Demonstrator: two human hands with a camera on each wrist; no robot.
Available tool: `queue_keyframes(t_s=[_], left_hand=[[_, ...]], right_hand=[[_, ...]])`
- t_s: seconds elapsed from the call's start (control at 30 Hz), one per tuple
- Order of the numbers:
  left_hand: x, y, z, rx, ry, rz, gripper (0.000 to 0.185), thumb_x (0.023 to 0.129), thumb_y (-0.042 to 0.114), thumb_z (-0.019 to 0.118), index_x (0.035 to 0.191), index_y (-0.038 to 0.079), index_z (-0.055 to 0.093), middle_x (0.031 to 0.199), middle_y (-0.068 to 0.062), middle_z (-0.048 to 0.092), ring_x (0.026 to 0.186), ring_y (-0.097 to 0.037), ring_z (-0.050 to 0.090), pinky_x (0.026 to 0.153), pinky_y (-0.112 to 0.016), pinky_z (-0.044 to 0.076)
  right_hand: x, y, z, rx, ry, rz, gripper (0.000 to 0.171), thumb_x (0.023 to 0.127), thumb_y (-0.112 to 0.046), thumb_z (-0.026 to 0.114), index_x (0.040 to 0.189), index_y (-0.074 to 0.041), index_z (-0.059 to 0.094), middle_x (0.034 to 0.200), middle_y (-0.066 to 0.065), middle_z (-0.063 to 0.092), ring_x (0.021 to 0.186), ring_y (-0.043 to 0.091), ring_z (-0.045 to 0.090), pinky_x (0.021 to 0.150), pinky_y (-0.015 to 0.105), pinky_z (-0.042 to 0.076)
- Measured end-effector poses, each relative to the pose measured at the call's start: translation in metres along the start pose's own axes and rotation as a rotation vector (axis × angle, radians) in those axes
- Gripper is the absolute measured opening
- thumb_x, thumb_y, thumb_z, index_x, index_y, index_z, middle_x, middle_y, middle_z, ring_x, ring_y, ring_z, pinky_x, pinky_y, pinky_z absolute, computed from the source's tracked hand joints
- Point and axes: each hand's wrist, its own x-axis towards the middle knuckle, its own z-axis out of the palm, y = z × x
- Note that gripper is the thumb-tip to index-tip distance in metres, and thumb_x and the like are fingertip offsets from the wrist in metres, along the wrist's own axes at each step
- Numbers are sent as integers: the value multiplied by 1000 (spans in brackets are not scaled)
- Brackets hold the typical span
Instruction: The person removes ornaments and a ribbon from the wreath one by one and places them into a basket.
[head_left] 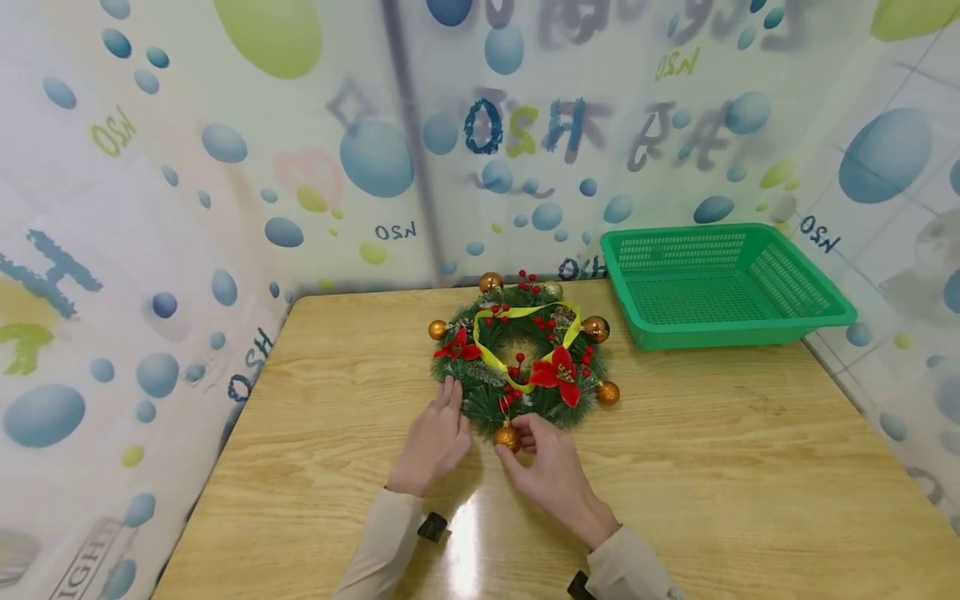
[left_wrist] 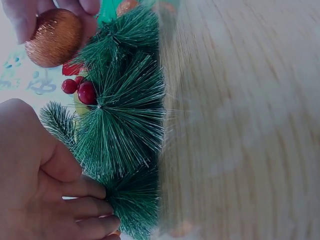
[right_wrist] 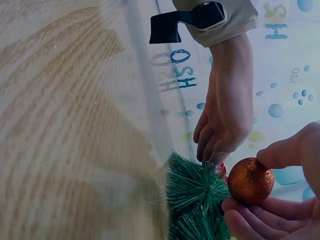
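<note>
gold ball [head_left: 507,436] pinched btwn right fingers [head_left: 534,423], wreath [head_left: 520,360] edge

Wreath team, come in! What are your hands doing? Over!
Left hand rests open on the wreath edge. Right hand pinches the gold ball at the near rim. Green basket apart at the back right, nothing blocking.

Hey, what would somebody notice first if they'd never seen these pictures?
A Christmas wreath with red flowers and a yellow ribbon lies mid-table. At its near edge the right hand pinches a gold bauble, while the left hand rests on the greenery. An empty green basket sits at the far right.
</note>
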Motion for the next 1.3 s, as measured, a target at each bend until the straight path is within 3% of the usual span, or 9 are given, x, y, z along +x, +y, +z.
queue_keyframes(t_s=[0.4, 0.9, 1.3], left_hand=[[2, -4, 1, -2, -2, -9, 59, 104, 22, 36, 154, -9, 28, 164, -25, 20, 153, -40, 24, 126, -49, 27], [1, -3, 1, -2, -9, -10, 59, 104, 20, 37, 154, -9, 27, 164, -26, 19, 153, -41, 24, 126, -50, 27], [-1, -3, 3, 16, 11, 2, 59, 103, 19, 40, 154, -8, 30, 164, -26, 21, 152, -41, 27, 124, -52, 30]], right_hand=[[8, 6, -17, -15, 92, -119, 34, 81, -9, 84, 108, 2, 68, 97, 10, 72, 81, 17, 71, 71, 28, 63], [27, 11, -38, -57, 132, -141, 34, 83, -13, 83, 109, 1, 68, 99, 9, 72, 83, 18, 72, 73, 34, 64], [46, 16, -66, -98, 218, -169, 35, 84, -16, 82, 111, 2, 68, 99, 13, 73, 80, 22, 72, 72, 40, 64]])
